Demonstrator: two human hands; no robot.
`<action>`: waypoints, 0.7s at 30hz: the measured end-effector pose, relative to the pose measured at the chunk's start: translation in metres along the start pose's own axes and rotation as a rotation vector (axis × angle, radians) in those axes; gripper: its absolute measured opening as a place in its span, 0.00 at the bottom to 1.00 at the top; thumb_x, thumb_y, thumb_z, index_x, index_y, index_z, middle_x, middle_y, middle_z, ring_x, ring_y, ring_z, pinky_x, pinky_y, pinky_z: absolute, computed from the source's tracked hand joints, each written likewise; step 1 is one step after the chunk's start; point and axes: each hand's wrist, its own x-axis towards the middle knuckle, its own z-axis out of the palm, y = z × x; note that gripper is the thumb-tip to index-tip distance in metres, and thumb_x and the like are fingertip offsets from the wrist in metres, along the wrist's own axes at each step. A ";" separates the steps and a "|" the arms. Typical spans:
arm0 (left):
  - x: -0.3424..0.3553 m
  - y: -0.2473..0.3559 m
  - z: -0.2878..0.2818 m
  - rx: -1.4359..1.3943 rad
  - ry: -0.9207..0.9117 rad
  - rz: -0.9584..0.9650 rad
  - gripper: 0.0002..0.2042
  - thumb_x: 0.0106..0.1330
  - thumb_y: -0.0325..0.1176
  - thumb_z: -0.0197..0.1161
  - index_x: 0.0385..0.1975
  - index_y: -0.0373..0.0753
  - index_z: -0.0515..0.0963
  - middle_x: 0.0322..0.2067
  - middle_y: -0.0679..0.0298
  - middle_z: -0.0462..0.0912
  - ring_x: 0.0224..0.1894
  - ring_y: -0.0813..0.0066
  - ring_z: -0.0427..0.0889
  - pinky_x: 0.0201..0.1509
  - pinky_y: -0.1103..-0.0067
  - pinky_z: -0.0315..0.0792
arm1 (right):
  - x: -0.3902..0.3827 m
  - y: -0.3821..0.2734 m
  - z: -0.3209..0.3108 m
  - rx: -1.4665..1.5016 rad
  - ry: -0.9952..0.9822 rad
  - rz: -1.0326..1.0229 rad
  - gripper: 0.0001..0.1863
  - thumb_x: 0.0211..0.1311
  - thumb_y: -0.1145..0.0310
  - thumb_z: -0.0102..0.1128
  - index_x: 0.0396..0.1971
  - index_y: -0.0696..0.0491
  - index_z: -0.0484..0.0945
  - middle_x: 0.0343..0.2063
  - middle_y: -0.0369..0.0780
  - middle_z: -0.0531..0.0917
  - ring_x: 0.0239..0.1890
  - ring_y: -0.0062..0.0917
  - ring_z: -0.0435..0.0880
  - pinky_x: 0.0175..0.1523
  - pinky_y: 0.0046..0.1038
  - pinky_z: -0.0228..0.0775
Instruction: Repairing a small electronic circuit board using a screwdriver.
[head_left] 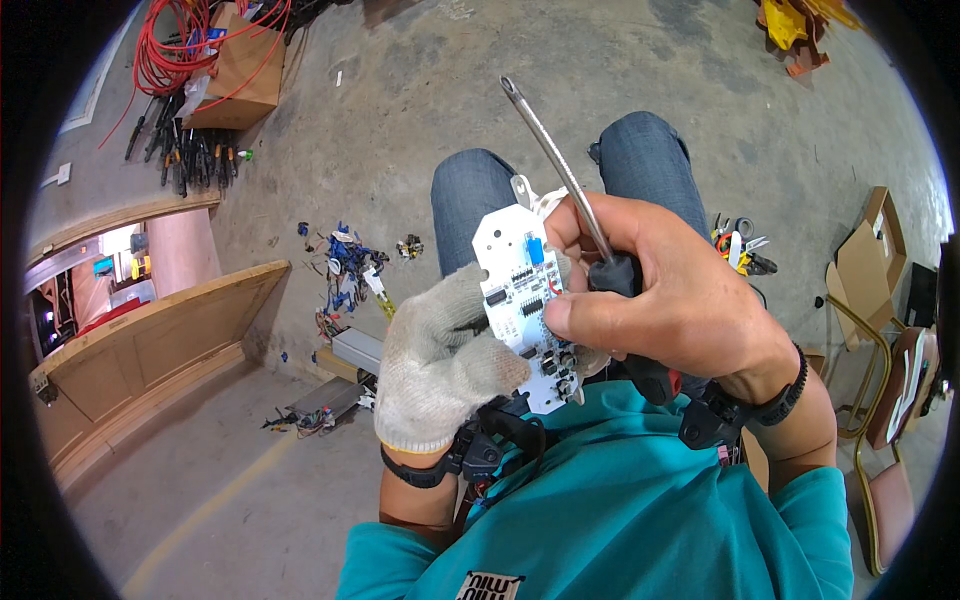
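Observation:
A white circuit board (528, 300) with clipped corners, a blue component and several black chips is held up over my lap. My left hand (440, 350), in a pale knit glove, grips it along its left edge, thumb on its lower face. My bare right hand (670, 290) presses its thumb on the board's right edge near a small red wire. That same hand also holds a screwdriver (560, 160), its black handle tucked in the palm and its long metal shaft pointing up and left. White cord or plastic (545, 202) and a metal tab show behind the board's top.
On the concrete floor to the left lie a heap of blue electronic scraps (345, 265) and a grey metal box (358, 350). A carton (235, 75) with red cable stands far left, near a wooden door (170, 360). Hand tools (742, 245), an opened carton (868, 260) and a chair (890, 500) are right.

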 end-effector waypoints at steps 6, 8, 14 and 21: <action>0.001 0.002 -0.001 0.093 0.024 -0.010 0.33 0.56 0.44 0.77 0.57 0.28 0.77 0.48 0.58 0.85 0.49 0.74 0.83 0.54 0.76 0.77 | 0.001 0.001 0.000 -0.025 0.002 -0.011 0.14 0.57 0.69 0.65 0.40 0.61 0.76 0.26 0.34 0.77 0.27 0.15 0.76 0.31 0.23 0.69; 0.002 0.002 -0.001 0.084 -0.005 0.021 0.33 0.57 0.44 0.76 0.57 0.27 0.77 0.48 0.58 0.85 0.49 0.73 0.83 0.54 0.76 0.77 | 0.002 0.002 0.001 -0.029 0.005 -0.019 0.15 0.57 0.69 0.66 0.40 0.61 0.75 0.27 0.34 0.77 0.28 0.16 0.76 0.32 0.23 0.69; 0.003 0.003 0.001 0.023 -0.040 0.076 0.32 0.57 0.43 0.75 0.56 0.27 0.77 0.48 0.58 0.85 0.51 0.72 0.83 0.56 0.76 0.76 | 0.001 0.002 -0.001 -0.085 0.010 -0.023 0.17 0.55 0.68 0.66 0.41 0.61 0.74 0.29 0.36 0.77 0.30 0.18 0.77 0.34 0.24 0.70; 0.004 0.005 0.001 0.101 -0.029 0.011 0.29 0.55 0.38 0.75 0.56 0.28 0.78 0.47 0.59 0.85 0.49 0.73 0.83 0.55 0.77 0.76 | 0.001 0.002 -0.001 -0.099 0.010 -0.031 0.17 0.52 0.69 0.64 0.40 0.62 0.74 0.29 0.36 0.75 0.30 0.19 0.74 0.34 0.25 0.69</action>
